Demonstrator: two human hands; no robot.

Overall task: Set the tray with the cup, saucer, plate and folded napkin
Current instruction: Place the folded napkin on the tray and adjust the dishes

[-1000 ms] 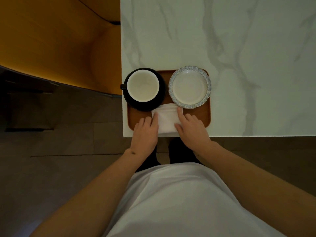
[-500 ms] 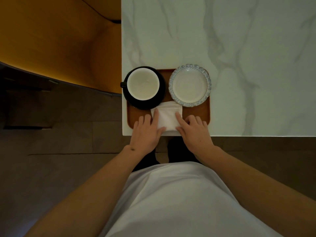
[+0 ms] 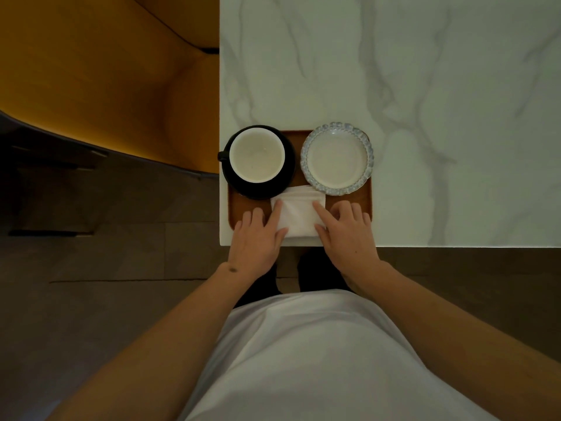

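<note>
**Napkin lying between both hands at the tray's near edge**

The folded napkin (image 3: 299, 215) is lying on the wooden tray (image 3: 362, 197), centred along its near side, its far edge tucking in just below the saucer (image 3: 288, 177) and the scalloped plate (image 3: 337, 158). Its near edge is reaching the tray's front rim, close to the bench (image 3: 425, 86) edge. The napkin is reading roughly square, so no long axis is standing out; the visible fold line is running from 12 to 6 o'clock.

From the left hand (image 3: 258, 238) the napkin is sitting at about 1 o'clock; from the right hand (image 3: 349, 232) it is sitting at about 11 o'clock. Both are equally near, each touching it.

The left hand is lying loosely spread, palm down, its forefinger laid along the napkin's left edge and its thumb resting at the near left corner. The right hand is mirroring this: forefinger pointing toward 11 o'clock along the right edge, thumb at the near right corner, other fingers curling onto the tray. Neither hand is gripping anything; they are pressing and framing the cloth.

The cup (image 3: 256, 154) is standing in the saucer at the tray's 10 o'clock corner, handle toward 9 o'clock. The setting appears nearly complete, with only squaring the napkin remaining.
</note>
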